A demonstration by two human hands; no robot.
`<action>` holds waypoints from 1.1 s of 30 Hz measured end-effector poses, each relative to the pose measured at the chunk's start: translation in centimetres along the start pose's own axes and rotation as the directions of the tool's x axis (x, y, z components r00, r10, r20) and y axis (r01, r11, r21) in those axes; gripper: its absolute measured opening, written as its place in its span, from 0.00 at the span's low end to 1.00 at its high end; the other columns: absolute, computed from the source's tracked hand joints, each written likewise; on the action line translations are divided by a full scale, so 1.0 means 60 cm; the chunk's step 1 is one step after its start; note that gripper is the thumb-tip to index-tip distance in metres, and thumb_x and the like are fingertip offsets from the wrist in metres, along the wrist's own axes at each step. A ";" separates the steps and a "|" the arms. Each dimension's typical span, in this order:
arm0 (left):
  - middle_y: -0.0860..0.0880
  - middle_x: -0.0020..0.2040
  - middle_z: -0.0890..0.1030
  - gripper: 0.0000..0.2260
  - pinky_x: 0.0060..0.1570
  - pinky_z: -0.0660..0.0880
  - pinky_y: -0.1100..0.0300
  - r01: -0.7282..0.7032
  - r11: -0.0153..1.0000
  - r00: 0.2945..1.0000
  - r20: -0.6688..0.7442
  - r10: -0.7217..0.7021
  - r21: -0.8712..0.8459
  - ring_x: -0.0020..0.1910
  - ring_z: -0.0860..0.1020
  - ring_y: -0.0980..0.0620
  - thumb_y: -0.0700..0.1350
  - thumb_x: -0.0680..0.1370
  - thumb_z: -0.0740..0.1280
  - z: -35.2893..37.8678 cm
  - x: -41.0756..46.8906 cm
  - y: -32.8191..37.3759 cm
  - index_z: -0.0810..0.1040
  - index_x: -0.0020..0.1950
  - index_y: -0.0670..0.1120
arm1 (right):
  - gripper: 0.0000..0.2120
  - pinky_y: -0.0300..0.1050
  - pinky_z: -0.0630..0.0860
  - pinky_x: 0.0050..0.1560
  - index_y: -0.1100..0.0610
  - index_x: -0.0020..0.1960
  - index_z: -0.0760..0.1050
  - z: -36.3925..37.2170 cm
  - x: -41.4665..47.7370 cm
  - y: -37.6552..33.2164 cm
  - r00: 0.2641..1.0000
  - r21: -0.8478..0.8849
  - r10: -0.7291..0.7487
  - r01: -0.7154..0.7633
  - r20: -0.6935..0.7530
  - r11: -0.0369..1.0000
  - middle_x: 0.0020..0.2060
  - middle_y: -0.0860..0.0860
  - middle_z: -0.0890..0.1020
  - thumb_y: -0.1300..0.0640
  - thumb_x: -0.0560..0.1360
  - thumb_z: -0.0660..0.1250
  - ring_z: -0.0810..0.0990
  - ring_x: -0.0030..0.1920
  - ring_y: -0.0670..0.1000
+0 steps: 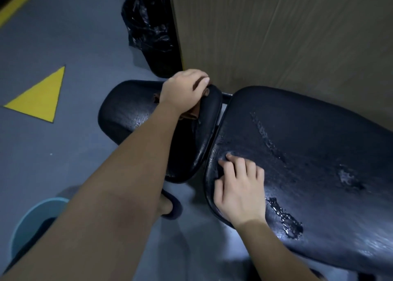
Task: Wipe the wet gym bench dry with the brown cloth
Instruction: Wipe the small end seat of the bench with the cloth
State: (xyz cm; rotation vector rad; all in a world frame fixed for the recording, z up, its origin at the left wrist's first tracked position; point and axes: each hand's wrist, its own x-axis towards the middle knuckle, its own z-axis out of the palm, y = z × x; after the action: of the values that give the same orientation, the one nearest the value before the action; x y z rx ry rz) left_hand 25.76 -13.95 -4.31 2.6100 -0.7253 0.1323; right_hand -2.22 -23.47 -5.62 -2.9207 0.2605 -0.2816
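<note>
The black padded gym bench has two parts: a small seat pad (127, 108) at the left and a long back pad (308, 153) at the right, both with water beads and puddles. My left hand (182, 91) grips the brown cloth (191, 113) at the far corner of the seat pad; only small bits of cloth show under the palm. My right hand (238, 187) rests on the near left edge of the back pad, fingers bent, holding nothing.
A black bin-bagged waste bin (151, 29) stands behind the seat pad. A tall wooden panel (287, 36) rises right behind the bench. A light blue bucket (32, 221) sits at the lower left. The grey floor bears a yellow triangle (40, 97).
</note>
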 end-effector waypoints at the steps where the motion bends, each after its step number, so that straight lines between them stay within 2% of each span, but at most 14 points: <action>1: 0.58 0.65 0.81 0.16 0.61 0.75 0.54 0.021 1.000 1.000 -0.009 -0.021 -0.002 0.66 0.76 0.52 0.59 0.83 0.58 0.005 -0.004 0.003 0.82 0.63 0.58 | 0.19 0.56 0.68 0.55 0.57 0.57 0.79 0.000 0.000 0.000 1.000 -0.004 -0.001 0.001 0.006 1.000 0.58 0.55 0.81 0.52 0.70 0.61 0.74 0.55 0.60; 5: 0.54 0.65 0.83 0.15 0.70 0.70 0.51 0.033 0.997 0.992 -0.120 -0.041 -0.068 0.70 0.76 0.47 0.55 0.81 0.62 0.025 -0.064 0.034 0.85 0.61 0.55 | 0.17 0.56 0.68 0.54 0.57 0.56 0.79 -0.005 0.000 -0.002 1.000 -0.001 -0.003 0.003 -0.004 1.000 0.57 0.55 0.80 0.53 0.71 0.61 0.74 0.54 0.61; 10: 0.52 0.67 0.81 0.13 0.69 0.71 0.46 0.015 0.994 0.985 -0.169 -0.034 -0.113 0.72 0.74 0.46 0.50 0.82 0.63 0.021 -0.210 0.081 0.85 0.61 0.53 | 0.15 0.56 0.68 0.52 0.57 0.55 0.78 -0.011 -0.005 -0.005 1.000 -0.030 0.000 0.001 0.028 1.000 0.57 0.55 0.80 0.54 0.72 0.60 0.75 0.52 0.61; 13: 0.51 0.71 0.78 0.14 0.72 0.68 0.47 0.112 0.989 0.977 -0.173 -0.127 -0.094 0.74 0.70 0.46 0.50 0.83 0.61 0.007 -0.300 0.093 0.82 0.65 0.53 | 0.17 0.56 0.69 0.52 0.57 0.58 0.79 -0.017 -0.011 -0.006 0.998 -0.027 0.015 -0.013 0.065 1.000 0.58 0.55 0.80 0.54 0.74 0.58 0.76 0.52 0.62; 17: 0.51 0.76 0.72 0.18 0.75 0.63 0.45 0.110 0.994 0.988 -0.110 -0.108 0.009 0.78 0.66 0.46 0.53 0.86 0.56 -0.010 -0.368 0.060 0.75 0.73 0.53 | 0.19 0.56 0.69 0.52 0.57 0.60 0.80 -0.016 -0.019 -0.002 0.998 -0.028 0.001 0.001 0.055 1.000 0.59 0.54 0.81 0.55 0.73 0.59 0.76 0.53 0.61; 20: 0.52 0.79 0.68 0.19 0.78 0.56 0.40 0.206 0.978 0.978 -0.038 -0.206 0.009 0.80 0.61 0.47 0.56 0.86 0.54 -0.026 -0.341 0.025 0.72 0.75 0.56 | 0.19 0.55 0.69 0.52 0.57 0.59 0.80 -0.009 -0.019 -0.001 1.000 -0.035 -0.004 0.005 0.018 0.999 0.58 0.54 0.81 0.55 0.73 0.58 0.76 0.53 0.61; 23: 0.52 0.80 0.66 0.19 0.78 0.50 0.37 0.335 0.942 0.940 -0.061 -0.335 -0.012 0.81 0.58 0.46 0.55 0.86 0.54 -0.039 -0.287 -0.018 0.71 0.76 0.56 | 0.19 0.56 0.69 0.52 0.57 0.58 0.80 -0.005 -0.018 -0.002 1.000 -0.014 -0.005 0.004 -0.029 1.000 0.58 0.54 0.81 0.55 0.74 0.57 0.77 0.52 0.61; 26: 0.50 0.80 0.67 0.19 0.79 0.49 0.36 0.426 0.903 0.895 -0.126 -0.429 -0.051 0.81 0.58 0.45 0.54 0.86 0.54 -0.047 -0.227 -0.066 0.72 0.75 0.54 | 0.17 0.57 0.70 0.52 0.57 0.56 0.79 0.000 -0.013 -0.002 0.997 0.004 0.011 -0.010 -0.078 1.000 0.56 0.55 0.81 0.55 0.72 0.59 0.76 0.51 0.61; 29: 0.49 0.78 0.69 0.19 0.79 0.49 0.39 0.488 0.872 0.853 -0.195 -0.484 -0.029 0.80 0.61 0.45 0.53 0.86 0.54 -0.053 -0.163 -0.114 0.74 0.74 0.52 | 0.16 0.57 0.69 0.52 0.57 0.54 0.79 0.008 -0.009 -0.003 0.995 0.007 0.009 -0.009 -0.101 1.000 0.56 0.55 0.81 0.55 0.71 0.59 0.76 0.51 0.62; 31: 0.48 0.76 0.72 0.19 0.79 0.52 0.41 0.495 0.869 0.857 -0.175 -0.485 0.015 0.79 0.64 0.43 0.52 0.86 0.54 -0.055 -0.116 -0.139 0.75 0.72 0.50 | 0.16 0.57 0.68 0.53 0.57 0.54 0.79 0.011 -0.006 -0.001 0.994 0.010 0.004 -0.003 -0.110 1.000 0.56 0.56 0.81 0.55 0.71 0.59 0.76 0.51 0.62; 33: 0.47 0.73 0.75 0.18 0.78 0.55 0.42 0.443 0.894 0.892 -0.132 -0.433 0.064 0.75 0.68 0.42 0.52 0.85 0.54 -0.051 -0.074 -0.142 0.76 0.69 0.49 | 0.16 0.57 0.68 0.53 0.57 0.53 0.79 0.011 -0.003 -0.001 0.994 0.016 -0.006 0.008 -0.112 1.000 0.55 0.55 0.81 0.54 0.71 0.58 0.76 0.52 0.62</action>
State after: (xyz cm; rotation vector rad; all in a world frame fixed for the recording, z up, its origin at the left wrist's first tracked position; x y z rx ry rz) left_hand 26.37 -3.98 -5.61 2.7537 -0.0772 0.1804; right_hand -2.25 -23.28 -6.30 -2.8945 0.2640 -0.4478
